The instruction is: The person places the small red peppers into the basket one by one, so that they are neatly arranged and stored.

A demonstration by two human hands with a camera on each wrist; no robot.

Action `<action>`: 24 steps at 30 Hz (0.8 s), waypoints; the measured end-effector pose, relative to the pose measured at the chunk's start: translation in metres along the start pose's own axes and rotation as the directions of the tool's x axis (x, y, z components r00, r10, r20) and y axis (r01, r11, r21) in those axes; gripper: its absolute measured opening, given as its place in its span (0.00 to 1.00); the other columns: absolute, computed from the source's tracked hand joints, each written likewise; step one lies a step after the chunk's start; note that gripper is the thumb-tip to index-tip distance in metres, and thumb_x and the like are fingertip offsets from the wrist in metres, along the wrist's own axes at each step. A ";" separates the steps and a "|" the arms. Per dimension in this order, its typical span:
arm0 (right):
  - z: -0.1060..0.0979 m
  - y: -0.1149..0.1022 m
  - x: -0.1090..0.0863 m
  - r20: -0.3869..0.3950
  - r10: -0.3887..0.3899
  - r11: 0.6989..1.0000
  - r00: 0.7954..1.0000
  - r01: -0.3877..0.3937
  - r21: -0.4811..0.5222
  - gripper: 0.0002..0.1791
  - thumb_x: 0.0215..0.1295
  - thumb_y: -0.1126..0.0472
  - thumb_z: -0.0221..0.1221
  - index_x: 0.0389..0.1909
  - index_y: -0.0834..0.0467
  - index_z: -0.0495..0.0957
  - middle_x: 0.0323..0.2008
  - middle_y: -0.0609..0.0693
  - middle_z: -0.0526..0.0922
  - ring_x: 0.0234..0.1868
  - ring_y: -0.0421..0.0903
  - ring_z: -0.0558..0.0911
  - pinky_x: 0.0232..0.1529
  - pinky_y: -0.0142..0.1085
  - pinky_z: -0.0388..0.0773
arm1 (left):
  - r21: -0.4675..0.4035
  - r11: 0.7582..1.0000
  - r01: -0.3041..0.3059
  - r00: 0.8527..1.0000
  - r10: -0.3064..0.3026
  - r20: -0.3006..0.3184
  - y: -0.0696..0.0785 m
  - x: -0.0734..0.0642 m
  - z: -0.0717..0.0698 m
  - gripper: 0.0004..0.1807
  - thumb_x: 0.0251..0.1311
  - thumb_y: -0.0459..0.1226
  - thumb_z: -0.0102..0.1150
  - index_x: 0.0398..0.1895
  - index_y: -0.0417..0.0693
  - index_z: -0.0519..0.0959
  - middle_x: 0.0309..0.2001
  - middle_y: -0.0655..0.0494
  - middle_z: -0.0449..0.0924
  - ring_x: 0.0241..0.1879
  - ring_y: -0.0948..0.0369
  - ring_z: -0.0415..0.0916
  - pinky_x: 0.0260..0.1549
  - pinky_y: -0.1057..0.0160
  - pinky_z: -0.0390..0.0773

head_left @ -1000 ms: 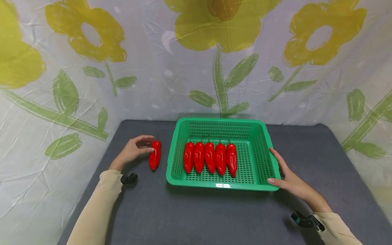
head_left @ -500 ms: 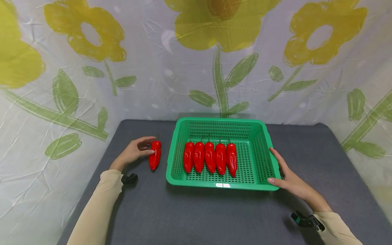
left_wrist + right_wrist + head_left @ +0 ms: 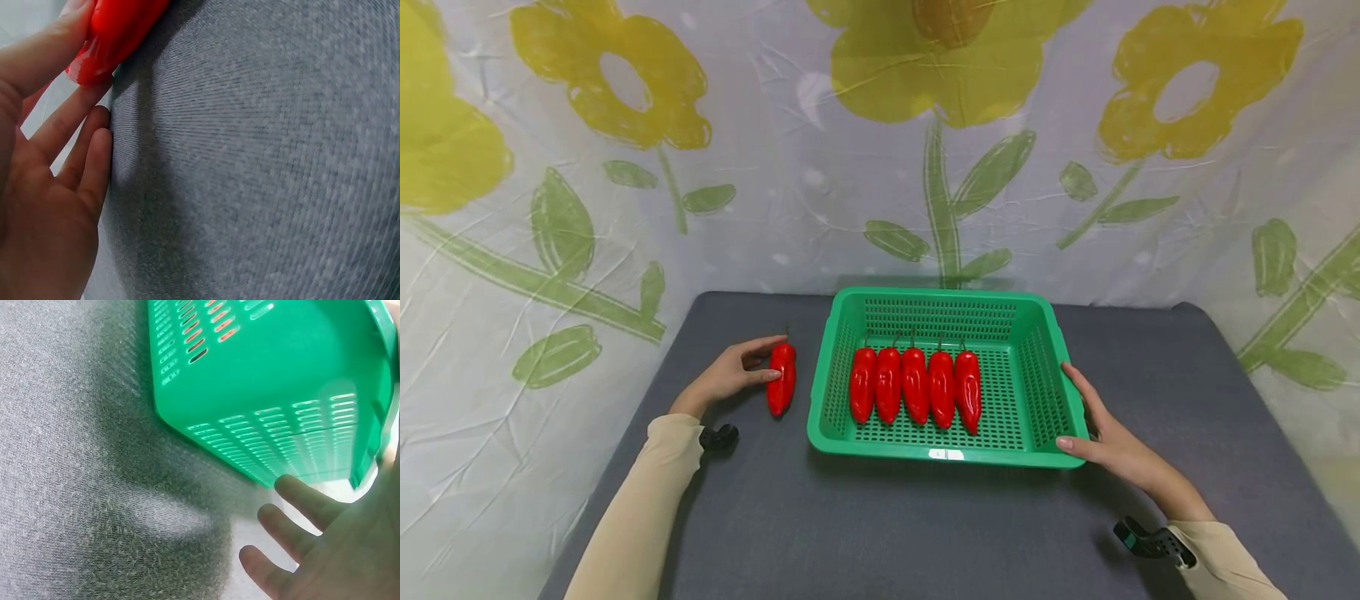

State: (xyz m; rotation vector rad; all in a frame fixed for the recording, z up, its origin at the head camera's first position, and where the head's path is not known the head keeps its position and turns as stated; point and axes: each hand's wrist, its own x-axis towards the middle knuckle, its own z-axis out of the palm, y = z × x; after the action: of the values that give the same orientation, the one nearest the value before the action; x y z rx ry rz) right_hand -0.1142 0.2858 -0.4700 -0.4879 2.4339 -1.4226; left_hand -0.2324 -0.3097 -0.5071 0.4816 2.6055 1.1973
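Note:
A glossy red chili pepper lies left of the basket, its thin stem pointing away. My left hand pinches it near the stem end, thumb across its left side and fingertips at its top. In the left wrist view the thumb lies against the red pepper, with a finger touching its other side. At the right end of the green plastic basket, my right hand holds the front corner, thumb on the rim. Below that rim, in the right wrist view, several fingers hang apart from the wall.
Several red peppers lie side by side in the left and middle of the basket, stems away from me. The dark grey table runs back to a flower-printed cloth. Black straps sit on both wrists.
My left hand has edged slightly right and its thumb and fingers have closed in on the pepper. The right hand and the basket stay where they were.

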 end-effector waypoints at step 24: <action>-0.001 0.000 0.000 0.007 0.013 1.000 1.000 -0.013 -0.011 0.56 0.66 0.58 0.59 0.78 0.37 0.27 0.78 0.65 0.30 0.72 0.72 0.50 0.55 0.69 0.65 | 0.051 0.999 -0.013 0.999 0.010 0.045 0.000 0.003 0.003 0.35 0.66 0.42 0.62 0.74 0.48 0.63 0.68 0.38 0.67 0.66 0.41 0.66 0.65 0.39 0.68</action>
State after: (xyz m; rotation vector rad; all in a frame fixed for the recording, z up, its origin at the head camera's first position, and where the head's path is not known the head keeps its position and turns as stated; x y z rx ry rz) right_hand -0.1150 0.2868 -0.4697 -0.4776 2.4363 -1.4001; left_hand -0.2347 -0.3067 -0.5091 0.5279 2.6047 1.1126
